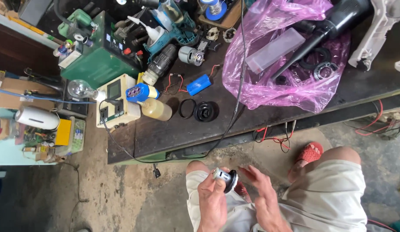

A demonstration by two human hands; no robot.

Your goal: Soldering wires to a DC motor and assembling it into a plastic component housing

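1. At the bottom centre of the frame, your left hand (pixel 211 202) is clenched around a small silver motor with a black disc-shaped end (pixel 225 178), held above your lap with nothing under it but your pale shorts (pixel 324 197) and the concrete floor (pixel 122 197). If that grip loosens, the part would likely roll off your knee and onto the gritty floor.
2. Your right hand (pixel 264 195) hovers just beside the motor, fingers spread and released, holding nothing. Judged from this, the motor rests on one hand alone, so a nudge from those open fingers could tip it.
3. The left hand is raised with its back toward the camera, thumb and fingertips pinching the motor body near the top; the right lies lower, palm turned inward, fingers angled toward the part.
4. A black cable (pixel 234 107) drops over the edge of the workbench (pixel 174 133) in mid frame, near your knees, and red wires (pixel 277 138) dangle close by. Lifting a hand carelessly could snag them and drag items off the bench.
5. A black round part and a loose ring (pixel 200 110) sit near the bench's front edge, where a tugged cable might sweep them off.
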